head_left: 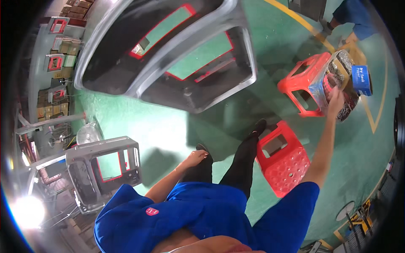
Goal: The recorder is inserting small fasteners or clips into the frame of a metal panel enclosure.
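Note:
My right hand (336, 101) reaches out at right into an open bin (319, 91) on a red plastic stool (304, 72). Its fingers are bent at a reddish piece; whether they grip it, I cannot make out. Dark small items and a tan strip of card (341, 71) lie in the bin. Close to my left knee is my left hand (195, 158), its fingers curled in; anything inside them is hidden. Beyond my feet a large grey moulded panel (158, 63) shows dark inner faces and red-edged openings.
A blue box (362, 80) sits at the bin's right side. A second red stool (284, 164) stands beside my right leg. At left is a smaller grey housing (103, 170) near a bright lamp (27, 212). Shelves with boxes line the far left. Another person's blue clothing (354, 19) shows at top right.

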{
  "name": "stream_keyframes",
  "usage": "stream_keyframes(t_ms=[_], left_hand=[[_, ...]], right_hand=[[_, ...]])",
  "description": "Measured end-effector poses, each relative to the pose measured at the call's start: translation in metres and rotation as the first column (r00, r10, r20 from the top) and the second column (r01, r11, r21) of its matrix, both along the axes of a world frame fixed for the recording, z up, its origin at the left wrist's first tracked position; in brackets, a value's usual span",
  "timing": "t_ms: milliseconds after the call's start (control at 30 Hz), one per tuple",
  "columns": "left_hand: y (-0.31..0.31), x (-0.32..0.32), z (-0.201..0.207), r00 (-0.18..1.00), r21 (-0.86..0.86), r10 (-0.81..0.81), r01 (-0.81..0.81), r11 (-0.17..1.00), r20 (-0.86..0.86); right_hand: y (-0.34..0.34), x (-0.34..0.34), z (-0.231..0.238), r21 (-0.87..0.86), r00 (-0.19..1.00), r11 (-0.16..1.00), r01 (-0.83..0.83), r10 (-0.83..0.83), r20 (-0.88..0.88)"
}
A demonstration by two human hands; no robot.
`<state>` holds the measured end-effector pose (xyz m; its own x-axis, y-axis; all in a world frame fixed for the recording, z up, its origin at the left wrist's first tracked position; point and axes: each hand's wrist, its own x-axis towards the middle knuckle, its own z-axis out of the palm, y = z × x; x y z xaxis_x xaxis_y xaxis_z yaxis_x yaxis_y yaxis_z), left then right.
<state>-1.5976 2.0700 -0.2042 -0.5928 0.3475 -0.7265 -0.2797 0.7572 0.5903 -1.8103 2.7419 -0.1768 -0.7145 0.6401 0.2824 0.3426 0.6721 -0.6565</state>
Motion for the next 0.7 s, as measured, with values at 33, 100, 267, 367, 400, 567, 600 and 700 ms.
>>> stream_keyframes(t_ms=[33, 100, 267, 367, 400, 567, 600, 700], left_hand=[[0.018, -0.003, -0.008, 1.000, -0.014, 0.009, -0.009, 1.000, 0.022], [0.066, -0.012, -0.014, 0.985, -0.007, 0.120, -0.120, 0.993, 0.127], [0.158, -0.028, -0.003, 0.990, 0.219, 0.096, -0.117, 0.969, 0.103], [0.188, -0.067, 0.018, 0.989, 0.294, 0.013, -0.056, 0.954, 0.145], [0.186, -0.081, 0.021, 0.989, 0.271, -0.004, -0.037, 0.962, 0.149], [0.184, -0.097, 0.018, 0.988, 0.086, 0.091, -0.102, 0.991, 0.125], [0.186, -0.097, 0.021, 0.987, 0.060, 0.114, -0.121, 0.991, 0.111], [0.196, -0.118, 0.021, 0.983, 0.049, 0.157, -0.162, 0.986, 0.095]], right_hand=[[0.014, -0.028, 0.004, -0.107, 1.000, 0.994, -0.012, 0.013, 0.008], [0.052, -0.076, 0.002, 0.006, 0.995, 0.998, -0.062, 0.062, 0.081], [0.173, -0.146, -0.092, 0.322, 0.759, 0.796, -0.512, 0.245, 0.603], [0.289, -0.147, -0.159, 0.062, 0.514, 0.889, -0.453, 0.204, 0.833], [0.300, -0.151, -0.183, 0.199, 0.438, 0.802, -0.564, 0.087, 0.895], [0.290, -0.171, -0.225, 0.203, 0.500, 0.646, -0.736, 0.317, 0.806], [0.284, -0.177, -0.225, 0.179, 0.505, 0.621, -0.763, 0.401, 0.764], [0.283, -0.155, -0.209, 0.053, 0.450, 0.636, -0.770, 0.482, 0.752]])
